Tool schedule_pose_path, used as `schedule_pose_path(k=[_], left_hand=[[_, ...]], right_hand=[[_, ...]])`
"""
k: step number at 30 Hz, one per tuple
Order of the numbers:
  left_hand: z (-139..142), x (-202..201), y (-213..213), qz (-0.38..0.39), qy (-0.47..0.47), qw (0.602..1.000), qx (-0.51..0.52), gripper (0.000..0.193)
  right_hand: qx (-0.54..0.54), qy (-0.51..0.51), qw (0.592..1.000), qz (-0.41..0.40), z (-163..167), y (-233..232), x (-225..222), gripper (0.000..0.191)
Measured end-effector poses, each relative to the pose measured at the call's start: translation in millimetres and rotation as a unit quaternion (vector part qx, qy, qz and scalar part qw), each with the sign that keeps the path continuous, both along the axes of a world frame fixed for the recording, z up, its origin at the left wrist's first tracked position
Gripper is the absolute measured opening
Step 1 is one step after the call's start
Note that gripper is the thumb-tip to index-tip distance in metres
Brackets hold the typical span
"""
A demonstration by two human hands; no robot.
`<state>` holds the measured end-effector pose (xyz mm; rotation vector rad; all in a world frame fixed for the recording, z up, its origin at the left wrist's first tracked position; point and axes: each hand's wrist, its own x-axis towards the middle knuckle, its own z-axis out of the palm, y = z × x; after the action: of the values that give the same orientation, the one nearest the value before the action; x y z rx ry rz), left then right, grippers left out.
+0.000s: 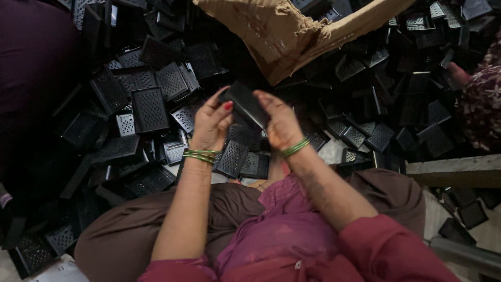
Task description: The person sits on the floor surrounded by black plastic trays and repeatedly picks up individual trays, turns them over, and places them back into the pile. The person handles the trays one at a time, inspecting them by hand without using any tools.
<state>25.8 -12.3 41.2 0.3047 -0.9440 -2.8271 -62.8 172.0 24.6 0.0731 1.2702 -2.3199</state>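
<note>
Dim floor space fills my view, heaped edge to edge with a pile of black perforated trays [150, 108], flat rectangular plastic pieces with raised rims and gridded holes, lying at every angle and overlapping one another. I see the left hand [211, 124] and the right hand [282, 122] raised together over the lap, both closed around one black rectangular piece [244, 103] held tilted between them, its smooth solid face turned toward me; fingers wrap its two short ends. Each wrist carries green bangles [201, 155]. Just under the hands more trays rest against the brown cloth over the knees [130, 230], and a magenta top [292, 235] takes up the lower frame. Above the hands a torn sheet of brown cardboard [292, 31], rough and creased, slants across the pile and covers part of it. At the right edge another person's patterned sleeve [482, 99] reaches in, mostly cut off. Far left is dark cloth, too shadowed for me to make out.
</note>
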Motion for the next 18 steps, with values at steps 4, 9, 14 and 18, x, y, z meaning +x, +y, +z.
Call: schedule_pose_path(k=[4, 9, 14, 18], left_hand=[[-8.0, 0.4, 5.0, 0.005, -0.003, 1.000, -0.023, 0.058], [-1.0, 1.6, -1.3, 0.002, 0.009, 0.999, -0.036, 0.065], [8.0, 2.5, 1.8, -0.010, 0.040, 0.999, -0.021, 0.072], [10.1, 5.0, 0.7, -0.002, 0.041, 0.999, -0.031, 0.073]], right_hand=[[0.105, 0.120, 0.986, 0.043, 24.3, -12.9, 32.3, 0.050], [0.204, 0.283, 0.930, 0.112, 57.9, -10.3, 32.4, 0.070], [0.152, 0.239, 0.949, 0.138, 66.4, -7.5, 33.9, 0.072], [0.244, 0.347, 0.893, 0.153, 63.4, -3.1, 34.0, 0.073]])
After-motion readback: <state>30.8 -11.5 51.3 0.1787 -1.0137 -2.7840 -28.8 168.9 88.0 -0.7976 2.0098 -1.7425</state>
